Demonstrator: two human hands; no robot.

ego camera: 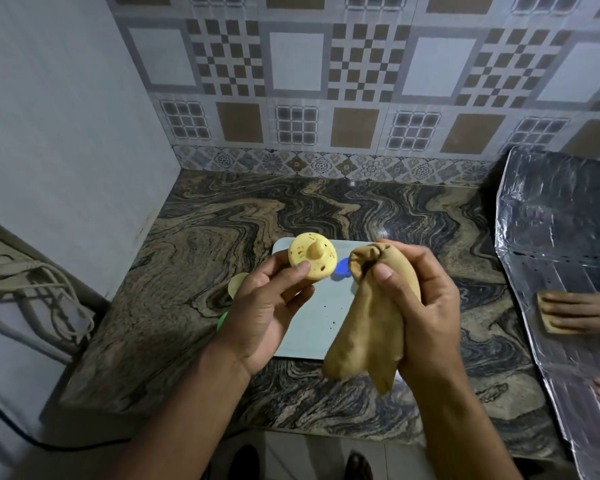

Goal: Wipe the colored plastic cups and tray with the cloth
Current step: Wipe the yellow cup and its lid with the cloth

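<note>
Nearest my head camera, my two bare forearms reach forward over the front edge of a swirled marble counter (194, 237). My right hand (420, 306) is clenched around a tan cloth (364, 334), the fingers and thumb curled tight about its bunched upper end while the loose folds hang down below the palm toward the counter's edge. My left hand (267, 303) pinches a yellow plastic cup (310, 259) between thumb and fingertips, lifting it clear of the counter; the round piece faces me, with a small stem at its centre and dark specks across its surface. Cup and cloth sit close beside each other in the air but do not touch.

Beneath both hands lies a pale grey tray (312, 327), flat on the marble and dotted with a few dark specks. On it, between cup and cloth, a blue cup (342, 270) shows only in part. Just off the tray's left edge, a second yellow cup (236, 284) and a green cup (222, 320) peek out from behind my left hand.

Farther left, a power strip with coiled cords (32, 282) rests against the plain wall. At right, a crinkled foil sheet (561, 237) mirrors a hand. Behind everything stands a patterned tile wall (326, 81).
</note>
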